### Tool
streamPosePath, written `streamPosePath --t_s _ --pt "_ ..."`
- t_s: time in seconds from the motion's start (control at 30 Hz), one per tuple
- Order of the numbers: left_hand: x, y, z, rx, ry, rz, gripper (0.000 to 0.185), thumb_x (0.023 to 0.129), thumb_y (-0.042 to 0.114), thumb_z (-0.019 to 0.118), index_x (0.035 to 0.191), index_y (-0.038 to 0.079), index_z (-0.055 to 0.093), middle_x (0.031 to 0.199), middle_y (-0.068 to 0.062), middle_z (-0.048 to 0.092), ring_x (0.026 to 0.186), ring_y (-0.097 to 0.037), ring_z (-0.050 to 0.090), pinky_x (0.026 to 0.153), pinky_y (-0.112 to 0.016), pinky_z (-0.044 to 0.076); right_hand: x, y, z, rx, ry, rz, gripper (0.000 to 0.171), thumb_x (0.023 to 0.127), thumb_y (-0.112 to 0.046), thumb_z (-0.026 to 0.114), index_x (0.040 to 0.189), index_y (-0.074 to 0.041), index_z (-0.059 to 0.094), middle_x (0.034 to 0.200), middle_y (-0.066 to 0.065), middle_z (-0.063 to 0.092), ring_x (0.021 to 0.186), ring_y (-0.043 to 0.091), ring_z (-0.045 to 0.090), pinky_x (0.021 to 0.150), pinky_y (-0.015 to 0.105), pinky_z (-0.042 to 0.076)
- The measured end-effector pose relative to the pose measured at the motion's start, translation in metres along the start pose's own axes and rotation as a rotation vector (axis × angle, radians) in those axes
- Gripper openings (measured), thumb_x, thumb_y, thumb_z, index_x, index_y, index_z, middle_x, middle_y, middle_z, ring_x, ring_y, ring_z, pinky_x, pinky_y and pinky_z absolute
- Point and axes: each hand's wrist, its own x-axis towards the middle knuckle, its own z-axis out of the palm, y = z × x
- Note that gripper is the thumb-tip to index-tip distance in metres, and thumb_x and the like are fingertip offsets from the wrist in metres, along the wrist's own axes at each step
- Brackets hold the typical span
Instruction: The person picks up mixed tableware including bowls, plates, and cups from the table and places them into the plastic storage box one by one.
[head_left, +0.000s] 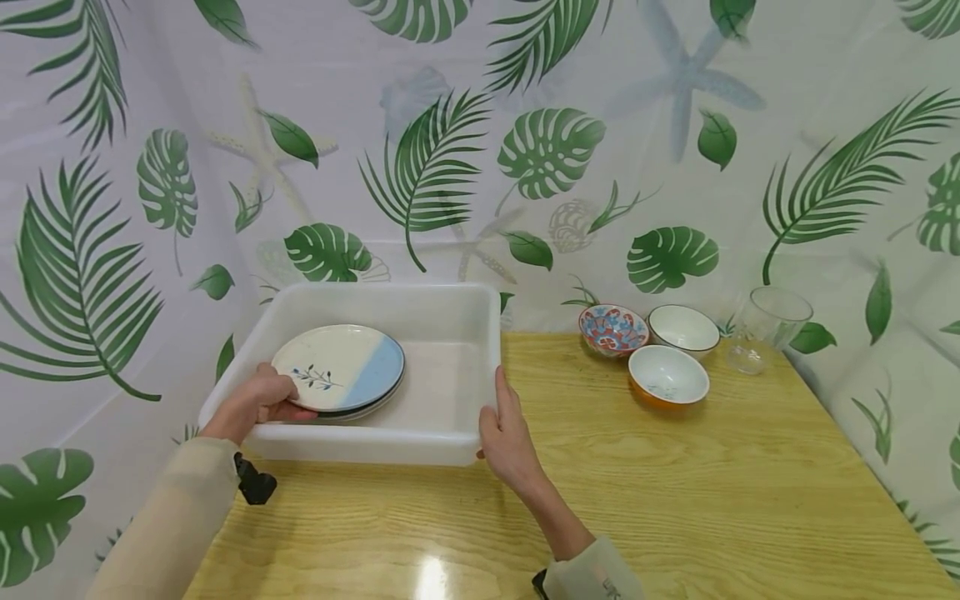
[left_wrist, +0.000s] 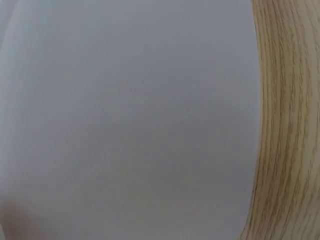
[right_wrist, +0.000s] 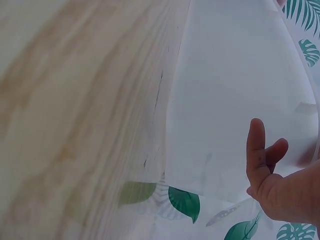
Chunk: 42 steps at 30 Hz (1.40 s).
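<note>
White tub point(head_left: 442, 446): left hand point(head_left: 262, 400) pinches stacked plates point(head_left: 341, 367), inside, by their near edge; right hand point(head_left: 512, 435) grips tub. Plates in, apparently; 3 bowls point(head_left: 669, 375), 1 glass point(head_left: 771, 323) out, right of those fingers.

Right hand point(right_wrist: 272, 192), two digits raised, stands against white tub point(right_wrist: 225, 90); wood-grain tabletop point(right_wrist: 75, 125) left, leaf-print cloth point(right_wrist: 184, 204) below.
</note>
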Motion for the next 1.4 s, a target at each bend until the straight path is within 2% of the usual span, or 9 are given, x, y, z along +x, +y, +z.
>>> streamPosePath --t_s 0.17,0.3,0.43,0.57,0.73,0.87,0.93,1.2,1.4 --pt "0.0025 -0.0002 0.0004 0.104 0.051 -0.041 0.064 0.095 -0.005 0.032 0.144 -0.013 -0.009 0.078 -0.016 0.06 0.058 -0.02 0.07 0.061 -0.03 0.06 -0.0009 0.0 0.0007 0.002 0.004 0.017 0.063 0.104 -0.014 0.033 0.16 -0.012 0.005 0.163 0.017 0.012 0.112 0.037 0.049 0.06 0.047 0.056" --pt "0.0041 -0.0008 0.0008 0.163 0.08 -0.062 0.067 0.093 -0.004 0.031 0.144 -0.013 -0.012 0.074 -0.014 0.06 0.055 -0.019 0.069 0.058 -0.029 0.059 -0.0012 0.0006 0.0014 0.002 0.008 0.016 0.063 0.104 -0.013 0.033 0.16 -0.012 0.005 0.162 0.017 0.013 0.114 0.038 0.049 0.06 0.048 0.056" --pt "0.0047 0.0 0.0004 0.153 0.073 -0.062 0.072 0.093 -0.006 0.03 0.144 -0.011 -0.02 0.072 -0.014 0.06 0.054 -0.018 0.068 0.057 -0.028 0.059 -0.0007 0.0017 0.0012 0.003 0.005 0.001 0.063 0.104 -0.012 0.033 0.16 -0.01 0.005 0.162 0.019 0.012 0.115 0.041 0.048 0.059 0.048 0.056" --pt "0.0049 0.0017 -0.0003 0.127 0.063 -0.049 0.074 0.094 -0.009 0.032 0.145 -0.01 -0.022 0.073 -0.015 0.061 0.055 -0.019 0.069 0.059 -0.029 0.059 -0.0005 0.0014 0.0006 -0.007 0.013 0.003 0.063 0.104 -0.013 0.033 0.16 -0.01 0.005 0.163 0.018 0.013 0.102 0.038 0.052 0.059 0.048 0.057" --pt "0.0048 0.0016 -0.0024 0.133 0.081 -0.043 0.064 0.096 -0.01 0.036 0.146 -0.015 -0.004 0.073 -0.016 0.065 0.059 -0.022 0.071 0.061 -0.031 0.06 -0.001 -0.0002 0.0009 -0.008 0.017 0.012 0.063 0.104 -0.014 0.033 0.16 -0.011 0.005 0.163 0.016 0.013 0.102 0.035 0.052 0.061 0.05 0.057" --pt "0.0031 0.0002 -0.0038 0.177 0.1 -0.036 0.041 0.098 -0.008 0.036 0.133 -0.022 0.021 0.069 -0.014 0.067 0.057 -0.02 0.071 0.06 -0.03 0.06 -0.0017 -0.0012 0.0015 -0.004 0.011 0.022 0.063 0.104 -0.015 0.032 0.16 -0.013 0.004 0.163 0.014 0.011 0.095 0.033 0.053 0.063 0.052 0.057" --pt "0.0019 -0.0002 -0.0038 0.2 0.111 -0.029 0.035 0.098 -0.007 0.035 0.128 -0.022 0.027 0.068 -0.013 0.067 0.056 -0.019 0.07 0.059 -0.029 0.059 -0.002 -0.0015 0.0015 -0.006 0.012 0.022 0.063 0.104 -0.015 0.032 0.16 -0.013 0.003 0.164 0.015 0.011 0.092 0.032 0.053 0.063 0.051 0.057" --pt "0.0029 -0.0011 -0.0047 0.251 0.157 -0.016 0.018 0.097 -0.007 0.037 0.112 -0.016 0.037 0.065 -0.012 0.066 0.055 -0.019 0.069 0.057 -0.029 0.059 -0.0011 -0.0016 0.0012 -0.007 0.011 0.024 0.063 0.104 -0.015 0.032 0.16 -0.013 0.003 0.164 0.015 0.011 0.088 0.028 0.053 0.062 0.049 0.057" --pt "0.0044 -0.0028 -0.0039 0.31 0.189 -0.018 0.021 0.094 -0.006 0.041 0.113 -0.016 0.04 0.066 -0.013 0.067 0.055 -0.02 0.07 0.056 -0.029 0.058 -0.0016 -0.0023 0.0006 -0.011 0.01 0.032 0.063 0.104 -0.015 0.032 0.16 -0.015 0.003 0.164 0.014 0.01 0.074 0.021 0.052 0.062 0.049 0.056"
